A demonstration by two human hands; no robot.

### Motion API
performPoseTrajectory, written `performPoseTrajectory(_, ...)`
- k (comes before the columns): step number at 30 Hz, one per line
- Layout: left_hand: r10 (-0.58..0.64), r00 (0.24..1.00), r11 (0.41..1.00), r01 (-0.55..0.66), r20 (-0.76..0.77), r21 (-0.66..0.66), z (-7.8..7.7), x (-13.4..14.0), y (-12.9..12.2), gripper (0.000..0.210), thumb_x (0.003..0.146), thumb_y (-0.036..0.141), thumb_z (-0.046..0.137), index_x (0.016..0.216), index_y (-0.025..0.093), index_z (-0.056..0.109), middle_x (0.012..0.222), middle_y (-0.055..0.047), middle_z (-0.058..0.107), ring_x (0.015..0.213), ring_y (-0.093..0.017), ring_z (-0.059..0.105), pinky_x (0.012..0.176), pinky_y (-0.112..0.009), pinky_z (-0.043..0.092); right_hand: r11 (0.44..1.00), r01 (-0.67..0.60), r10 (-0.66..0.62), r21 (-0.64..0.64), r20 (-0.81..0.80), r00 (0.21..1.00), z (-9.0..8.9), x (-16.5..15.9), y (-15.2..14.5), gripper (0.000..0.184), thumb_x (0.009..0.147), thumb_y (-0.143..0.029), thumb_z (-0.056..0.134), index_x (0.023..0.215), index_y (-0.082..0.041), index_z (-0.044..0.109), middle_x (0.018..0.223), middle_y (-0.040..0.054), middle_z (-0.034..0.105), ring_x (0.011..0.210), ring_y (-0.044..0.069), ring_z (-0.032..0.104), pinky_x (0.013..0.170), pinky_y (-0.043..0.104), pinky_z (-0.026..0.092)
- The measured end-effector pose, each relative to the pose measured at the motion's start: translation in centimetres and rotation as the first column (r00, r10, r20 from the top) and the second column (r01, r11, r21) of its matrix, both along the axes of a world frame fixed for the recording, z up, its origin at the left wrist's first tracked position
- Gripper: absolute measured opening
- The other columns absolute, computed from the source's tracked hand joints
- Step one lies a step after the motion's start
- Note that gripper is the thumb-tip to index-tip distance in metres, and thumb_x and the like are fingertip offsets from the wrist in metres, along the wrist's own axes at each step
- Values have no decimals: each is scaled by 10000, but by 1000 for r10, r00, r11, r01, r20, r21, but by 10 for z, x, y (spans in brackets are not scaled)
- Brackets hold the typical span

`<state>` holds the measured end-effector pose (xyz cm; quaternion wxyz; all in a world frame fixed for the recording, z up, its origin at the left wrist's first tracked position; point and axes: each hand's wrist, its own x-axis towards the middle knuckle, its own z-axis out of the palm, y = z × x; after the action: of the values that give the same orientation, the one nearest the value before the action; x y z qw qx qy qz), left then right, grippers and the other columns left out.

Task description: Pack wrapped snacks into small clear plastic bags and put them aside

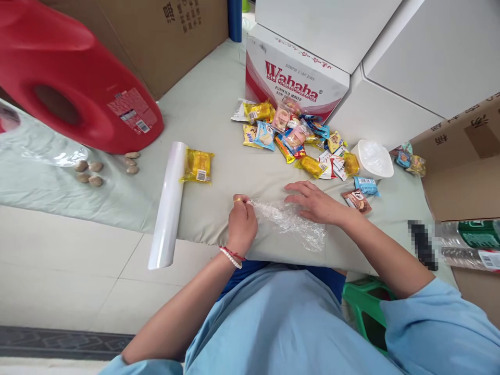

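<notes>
A crumpled clear plastic bag (291,221) lies on the cloth-covered table near its front edge. My left hand (242,223) pinches the bag's left end between thumb and fingers. Over the right part of the bag, my right hand (314,202) is spread with its fingers apart, touching or just above the film. To the left, a white roll of plastic film (169,205) overhangs the table edge, and a yellow-wrapped snack (198,166) sits against it. A heap of small wrapped snacks (296,136) lies beyond my hands.
A white bowl (375,159) stands right of the heap, before a Wahaha water carton (295,73). A red jug (89,88) and several brown nuts (89,173) are at left. Bottles (474,234) lie at right; a green stool (367,302) stands below.
</notes>
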<state>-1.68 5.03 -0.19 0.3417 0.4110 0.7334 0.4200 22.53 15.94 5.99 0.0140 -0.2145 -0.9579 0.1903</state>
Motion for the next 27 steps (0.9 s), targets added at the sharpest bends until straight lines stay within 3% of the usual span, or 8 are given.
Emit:
performPoseTrajectory(6, -87, 996, 996, 87, -34, 15, 5, -4, -7, 114, 996, 358, 395, 987, 259, 450, 763, -2, 593, 716, -232, 604, 699, -354, 417, 912, 73, -217, -404, -324, 921, 0, -25, 7, 216, 996, -412, 633, 1003, -219, 730, 1205, 115, 669, 1126, 241, 624, 1030, 439, 505)
performPoseTrajectory(8, -126, 992, 992, 126, -24, 11, 5, -7, -12, 158, 991, 411, 429, 1000, 256, 457, 749, 10, 599, 677, -219, 599, 673, -344, 417, 756, 145, -404, -638, -281, 870, 2, -31, 19, 314, 949, -516, 687, 926, -203, 703, 984, 65, 680, 912, 187, 643, 859, 345, 547)
performPoseTrajectory(12, -155, 987, 988, 154, -51, -20, 3, -12, -26, 274, 958, 470, 527, 1100, 241, 476, 691, 54, 555, 598, -193, 575, 640, -323, 439, 296, 303, -613, -906, 63, 788, -5, -36, 44, 439, 771, -564, 837, 831, -184, 627, 675, -36, 564, 534, 84, 449, 470, 204, 360)
performPoseTrajectory(15, -92, 959, 996, 91, -267, -16, -4, -14, -36, 363, 935, 382, 579, 1243, 203, 508, 844, -14, 641, 751, -226, 661, 713, -351, 493, 180, 435, -667, -883, 215, 713, -19, -42, 54, 422, 736, -495, 870, 786, -189, 585, 624, -58, 534, 457, 55, 348, 406, 200, 234)
performPoseTrajectory(17, -29, 878, 996, 66, -478, 59, -9, -15, -42, 352, 940, 282, 575, 1280, 191, 571, 1094, -128, 686, 1019, -290, 688, 869, -424, 510, 228, 509, -693, -830, 230, 684, -29, -50, 56, 405, 783, -505, 827, 765, -197, 564, 605, -63, 522, 449, 59, 330, 416, 213, 219)
performPoseTrajectory(19, -41, 784, 973, 173, -620, 154, -15, -17, -44, 298, 961, 191, 546, 1236, 226, 658, 1254, -167, 681, 1237, -327, 631, 1035, -493, 451, 383, 555, -703, -739, 157, 694, -35, -59, 57, 387, 843, -513, 759, 740, -198, 559, 592, -62, 502, 481, 76, 351, 457, 227, 241)
performPoseTrajectory(23, -361, 612, 743, 645, -704, 180, -21, -21, -39, 334, 996, 113, 494, 1168, 294, 716, 1267, -74, 746, 1334, -244, 613, 1145, -439, 409, 767, 485, -559, -419, -68, 826, -34, -78, 64, 321, 932, -441, 637, 747, -181, 604, 626, -45, 493, 614, 115, 427, 584, 249, 292)
performPoseTrajectory(27, -449, 452, 638, 766, -771, 78, -22, -23, -26, 422, 996, 74, 435, 1335, 206, 649, 1429, -118, 675, 1420, -254, 556, 1200, -461, 383, 926, 344, -363, -155, -109, 926, -31, -93, 80, 266, 980, -391, 587, 876, -164, 679, 788, 13, 642, 742, 156, 532, 685, 264, 340)
